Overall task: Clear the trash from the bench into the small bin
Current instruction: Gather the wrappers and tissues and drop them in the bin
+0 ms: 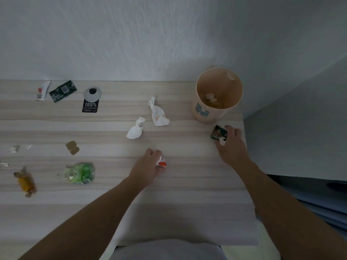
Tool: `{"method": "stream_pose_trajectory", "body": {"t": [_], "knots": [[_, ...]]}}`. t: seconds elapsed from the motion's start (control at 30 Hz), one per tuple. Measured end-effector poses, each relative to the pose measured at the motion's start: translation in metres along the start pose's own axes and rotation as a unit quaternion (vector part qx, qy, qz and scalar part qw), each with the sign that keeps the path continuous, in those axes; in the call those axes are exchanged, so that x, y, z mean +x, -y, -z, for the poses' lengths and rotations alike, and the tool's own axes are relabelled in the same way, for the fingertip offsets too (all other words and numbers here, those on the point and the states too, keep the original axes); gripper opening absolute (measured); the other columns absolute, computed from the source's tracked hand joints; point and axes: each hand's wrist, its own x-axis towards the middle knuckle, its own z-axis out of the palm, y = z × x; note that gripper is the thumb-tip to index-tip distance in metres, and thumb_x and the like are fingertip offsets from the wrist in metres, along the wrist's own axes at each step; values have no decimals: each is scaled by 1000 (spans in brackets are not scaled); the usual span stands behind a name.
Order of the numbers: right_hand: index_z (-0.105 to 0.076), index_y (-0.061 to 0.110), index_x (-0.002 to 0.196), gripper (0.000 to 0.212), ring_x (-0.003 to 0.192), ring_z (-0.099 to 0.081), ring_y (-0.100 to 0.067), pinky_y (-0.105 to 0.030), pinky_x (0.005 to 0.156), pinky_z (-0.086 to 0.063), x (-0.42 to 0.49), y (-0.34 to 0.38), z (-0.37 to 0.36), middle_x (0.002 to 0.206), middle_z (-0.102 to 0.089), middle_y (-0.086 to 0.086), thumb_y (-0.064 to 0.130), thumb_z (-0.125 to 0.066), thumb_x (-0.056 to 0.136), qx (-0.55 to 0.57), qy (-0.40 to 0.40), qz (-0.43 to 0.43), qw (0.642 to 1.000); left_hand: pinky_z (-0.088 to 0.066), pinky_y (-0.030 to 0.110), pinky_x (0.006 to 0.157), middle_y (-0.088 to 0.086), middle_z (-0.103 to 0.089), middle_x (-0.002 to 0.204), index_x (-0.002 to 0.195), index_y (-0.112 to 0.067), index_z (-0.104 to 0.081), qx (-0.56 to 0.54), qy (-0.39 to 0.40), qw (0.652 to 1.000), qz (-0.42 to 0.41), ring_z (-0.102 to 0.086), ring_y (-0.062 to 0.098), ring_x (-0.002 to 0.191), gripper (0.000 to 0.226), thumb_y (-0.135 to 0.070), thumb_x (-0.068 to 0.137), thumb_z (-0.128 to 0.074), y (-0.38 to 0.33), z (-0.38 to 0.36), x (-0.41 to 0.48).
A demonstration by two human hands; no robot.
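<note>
Wood-grain bench (187,203): black tag (90,106) reads "100%"; left fingers (156,153) grip red-white wrapper (163,163), right fingers (228,128) dark packet (218,132).

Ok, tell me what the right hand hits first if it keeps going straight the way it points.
Probably the small peach bin. The right hand, gripping a dark wrapper and a white scrap, points up and slightly left toward the bin's base. Nothing lies between them, though depth is hard to judge.
</note>
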Motion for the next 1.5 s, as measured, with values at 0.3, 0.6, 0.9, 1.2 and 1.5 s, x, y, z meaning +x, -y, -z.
{"method": "stream_pose_trajectory", "body": {"t": [0.3,0.6,0.9,1.2,1.5], "knots": [[-50,13,124,52,82,-59,-34,-39,78,-54,30,-8,-13,120,-39,-16,37,-71,83,-44,4,41,998,-40,31,63,6,-53,83,86,-10,-59,-2,-15,1000,-19,-56,30,71,20,-24,80,-72,3,-5,27],[-50,4,104,31,83,-52,-29,-33,69,-39,36,-12,-12,97,-51,-14,30,-60,91,-20,62,-4,998,-48,43,58,7,-48,95,86,-9,-53,-7,-43,999,3,-57,35,68,18,-27,89,-56,-5,-5,24],[-57,8,101,19,80,-53,-21,-27,71,-37,2,8,-18,90,-57,-5,25,-55,93,6,66,-1,998,-44,35,55,0,-52,68,89,-17,-41,-16,-101,994,32,-54,28,60,10,-15,88,-51,-9,19,1],[-54,6,102,14,89,-53,-27,-30,75,-37,-10,57,-23,108,-48,-9,11,-57,89,-5,51,69,996,-43,34,62,1,-55,78,84,-15,-51,-17,-135,991,12,-53,23,68,18,-29,89,-61,23,48,-10],[-54,19,103,20,88,-58,-27,-35,76,-47,6,119,-41,99,-51,-4,14,-58,84,-5,67,86,994,-47,34,60,6,-49,99,87,-8,-56,-32,-147,988,31,-55,26,66,21,-23,83,-71,58,88,16]]}}
